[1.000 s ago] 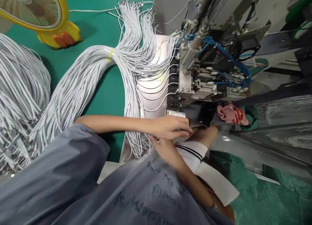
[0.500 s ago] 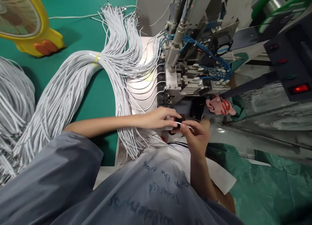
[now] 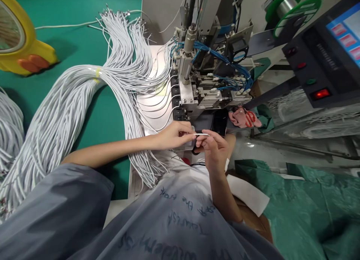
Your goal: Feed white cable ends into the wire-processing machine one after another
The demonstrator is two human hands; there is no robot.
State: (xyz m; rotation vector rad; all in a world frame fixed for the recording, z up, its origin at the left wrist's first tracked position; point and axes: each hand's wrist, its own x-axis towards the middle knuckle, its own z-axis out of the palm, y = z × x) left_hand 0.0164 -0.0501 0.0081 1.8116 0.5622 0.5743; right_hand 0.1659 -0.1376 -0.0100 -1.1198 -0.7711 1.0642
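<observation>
A white cable end (image 3: 201,134) stretches between my two hands, just in front of the machine. My left hand (image 3: 178,135) pinches the cable between thumb and fingers. At the cable's tip, my right hand (image 3: 213,143) is closed with its fingertips on it; the very tip is partly hidden there. A big bundle of white cables (image 3: 81,80), bound with a yellow tie (image 3: 97,74), lies left of my hands, its loose ends passing under my left forearm. Several single cables run into the black slots (image 3: 176,90) along the machine's edge.
The machine (image 3: 188,65) with blue air tubes stands ahead. A green solder-wire spool (image 3: 298,12) and a control box (image 3: 317,65) are at right. A phone (image 3: 219,122) and pink cloth (image 3: 244,117) lie beyond my right hand. A yellow fan (image 3: 33,51) stands on the green mat (image 3: 75,5).
The view has shifted slightly to the right. My right fingers have moved along the cable to its tip, and more of the cable now shows straight between my hands.
</observation>
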